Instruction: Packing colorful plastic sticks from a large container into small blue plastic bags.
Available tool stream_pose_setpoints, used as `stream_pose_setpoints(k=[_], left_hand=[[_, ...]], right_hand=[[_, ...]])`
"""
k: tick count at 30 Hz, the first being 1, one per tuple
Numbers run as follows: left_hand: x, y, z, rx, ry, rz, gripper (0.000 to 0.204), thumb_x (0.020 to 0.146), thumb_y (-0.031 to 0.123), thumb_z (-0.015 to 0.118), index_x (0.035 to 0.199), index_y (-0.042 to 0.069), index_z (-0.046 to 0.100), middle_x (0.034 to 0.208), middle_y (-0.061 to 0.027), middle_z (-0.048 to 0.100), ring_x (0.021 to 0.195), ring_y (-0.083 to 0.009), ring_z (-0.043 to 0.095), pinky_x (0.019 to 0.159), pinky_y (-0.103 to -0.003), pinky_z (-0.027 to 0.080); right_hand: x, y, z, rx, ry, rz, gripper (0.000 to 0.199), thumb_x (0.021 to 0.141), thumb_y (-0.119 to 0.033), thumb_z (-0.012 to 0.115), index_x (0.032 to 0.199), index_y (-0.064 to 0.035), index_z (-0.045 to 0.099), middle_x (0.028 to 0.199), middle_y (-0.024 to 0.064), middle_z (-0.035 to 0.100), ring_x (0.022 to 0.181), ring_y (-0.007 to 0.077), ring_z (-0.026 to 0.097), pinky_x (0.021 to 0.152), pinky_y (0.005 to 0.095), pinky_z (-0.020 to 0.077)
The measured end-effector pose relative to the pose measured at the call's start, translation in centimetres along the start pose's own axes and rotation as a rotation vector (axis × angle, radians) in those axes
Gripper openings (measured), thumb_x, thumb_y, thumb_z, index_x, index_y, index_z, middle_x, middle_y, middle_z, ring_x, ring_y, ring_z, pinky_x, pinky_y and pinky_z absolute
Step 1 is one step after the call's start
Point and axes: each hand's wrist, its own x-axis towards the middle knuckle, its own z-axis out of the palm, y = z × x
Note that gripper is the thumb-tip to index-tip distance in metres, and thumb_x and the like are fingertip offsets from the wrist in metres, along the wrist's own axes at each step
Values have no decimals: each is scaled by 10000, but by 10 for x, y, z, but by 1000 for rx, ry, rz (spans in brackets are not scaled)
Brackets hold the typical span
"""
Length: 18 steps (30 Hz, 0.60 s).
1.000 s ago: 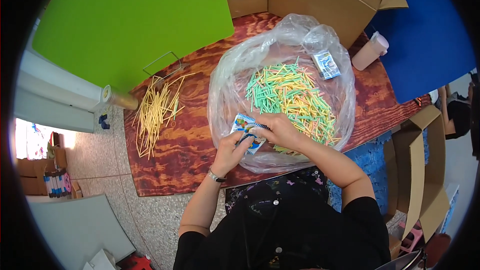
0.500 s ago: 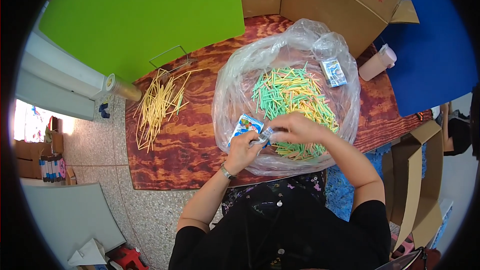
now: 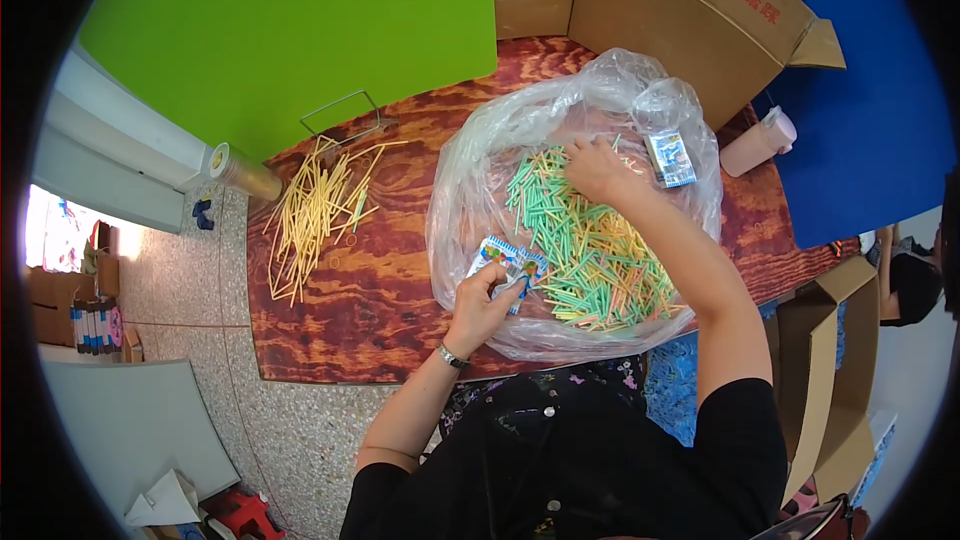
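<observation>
My left hand (image 3: pixel 482 304) pinches a small blue-and-white packet (image 3: pixel 531 270) between thumb and fingers. Behind it lies another blue-and-white packet (image 3: pixel 492 252), partly covered by the hand. My right hand (image 3: pixel 598 172) is bent down at the far side of a heap of short thin sticks (image 3: pixel 600 260), green, yellow and pink. Its fingers are curled against the sticks; whatever is between the tips is hidden. The heap sits in a spread-open clear plastic bag (image 3: pixel 462 180). Inside the bag's far right lies a further blue-and-white packet (image 3: pixel 671 160).
Long yellow sticks (image 3: pixel 318 215) lie loose on the red-brown table (image 3: pixel 350 340), beside a wire stand (image 3: pixel 345 115) and a clear cylinder (image 3: pixel 245 173). A pink bottle (image 3: pixel 757 143) and a cardboard box (image 3: pixel 690 25) stand beyond the bag. An open carton (image 3: pixel 825 370) is at the right.
My right hand has left the packet at my left hand and moved away from me to the far side of the heap. My left hand keeps hold of the packet.
</observation>
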Motion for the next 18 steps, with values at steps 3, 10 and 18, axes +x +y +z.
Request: stream_pose_setpoints(k=[3,10,18], left_hand=[[-2,2,0,16,-25,-1,175,815,109,714,814,4,575,652,-6,514,610,-78,439,535,-267,377],[-1,-10,-1,4,-15,17,183,828,123,701,807,4,564,654,-13,495,615,-97,430,550,-273,380],[-1,-8,7,-62,1,44,190,851,125,676,792,12,535,649,-19,472,611,-96,412,546,-280,363]], right_hand=[[-3,6,11,-9,82,-56,188,815,-146,574,910,-82,723,1197,91,569,1172,254,489,1018,517,356],[-23,25,24,-44,214,-95,224,813,-169,548,970,-55,658,1075,76,579,1119,254,499,975,476,374],[-58,30,-8,277,291,-71,205,907,-192,494,955,-33,615,969,142,644,1030,322,564,903,449,443]])
